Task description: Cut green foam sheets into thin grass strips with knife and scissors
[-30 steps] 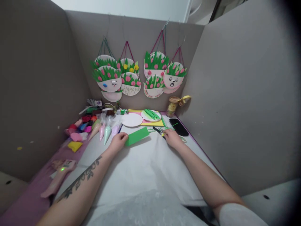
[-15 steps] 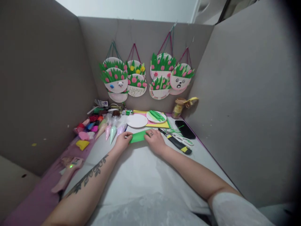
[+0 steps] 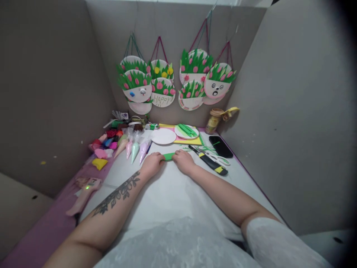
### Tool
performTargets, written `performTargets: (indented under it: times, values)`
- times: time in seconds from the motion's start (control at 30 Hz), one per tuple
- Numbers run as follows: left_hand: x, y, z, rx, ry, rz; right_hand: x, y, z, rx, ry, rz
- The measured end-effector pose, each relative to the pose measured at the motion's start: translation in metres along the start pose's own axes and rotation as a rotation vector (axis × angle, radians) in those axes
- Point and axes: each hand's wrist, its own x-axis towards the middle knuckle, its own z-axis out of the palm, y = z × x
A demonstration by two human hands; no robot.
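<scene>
Between my two hands is a strip of green paper (image 3: 168, 156), lying low over the white table covering (image 3: 167, 193). My left hand (image 3: 153, 163) grips its left end, fingers closed. The right end is held by my right hand (image 3: 184, 160), whose fingers are curled over it. Just beyond the hands lies a white paper plate (image 3: 163, 136). A second plate (image 3: 178, 136) beside it carries cut green paper strips (image 3: 187, 130). To the right of my right hand are a black and yellow utility knife (image 3: 212, 165) and white-handled scissors (image 3: 220, 159).
Filled piping bags (image 3: 135, 152) and colourful clay lumps (image 3: 100, 153) lie on the left, near a pink glue gun (image 3: 85, 196). A black phone (image 3: 221, 146) and a brown-lidded cup (image 3: 214, 121) stand right. Decorated plates (image 3: 163, 95) hang on the grey back panel (image 3: 106, 33).
The green paper shows as a narrower strip than before, with my hands closer together over it. The whole view has tilted downward slightly.
</scene>
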Motion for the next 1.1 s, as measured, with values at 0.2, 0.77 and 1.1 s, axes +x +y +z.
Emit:
performTargets:
  times: [0.2, 0.77, 1.1]
  values:
    - [0.001, -0.005, 0.0, 0.095, -0.028, -0.047, 0.003, -0.007, -0.002, 0.046, 0.002, -0.002]
    - [0.006, -0.011, 0.01, 0.12, -0.05, -0.075, 0.013, 0.004, 0.006, 0.246, -0.05, 0.069]
    - [-0.001, -0.033, 0.004, 0.053, -0.089, -0.037, 0.002, 0.037, 0.006, 0.297, -0.077, 0.013]
